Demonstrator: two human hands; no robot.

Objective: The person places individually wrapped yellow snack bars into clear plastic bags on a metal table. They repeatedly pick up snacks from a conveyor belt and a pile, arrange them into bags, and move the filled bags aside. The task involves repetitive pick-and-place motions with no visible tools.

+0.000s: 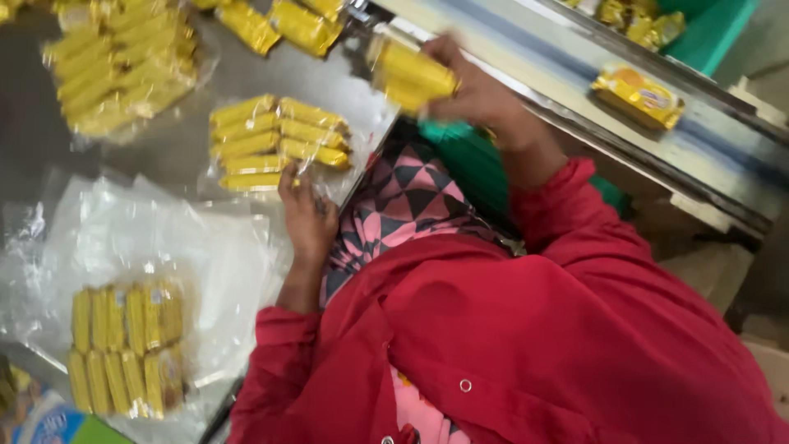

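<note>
Head view: right hand (477,94) gripping a blurred bunch of yellow foil-wrapped snack packets (408,76) over the edge of the grey steel table (177,144), fingers wrapped around them, beside the grey conveyor belt (575,70) carrying one yellow packet (639,96). Left hand (306,215) rests at the table edge, fingers curled onto the clear bag of stacked yellow packets (275,141). Filled clear bag (123,349) lies on loose plastic sheets near the left sleeve.

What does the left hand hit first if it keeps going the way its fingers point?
Most likely the clear bag of yellow packets straight ahead. The left hand rests at its near edge, fingers already at the plastic. Whether they touch a packet itself is blurred.
</note>
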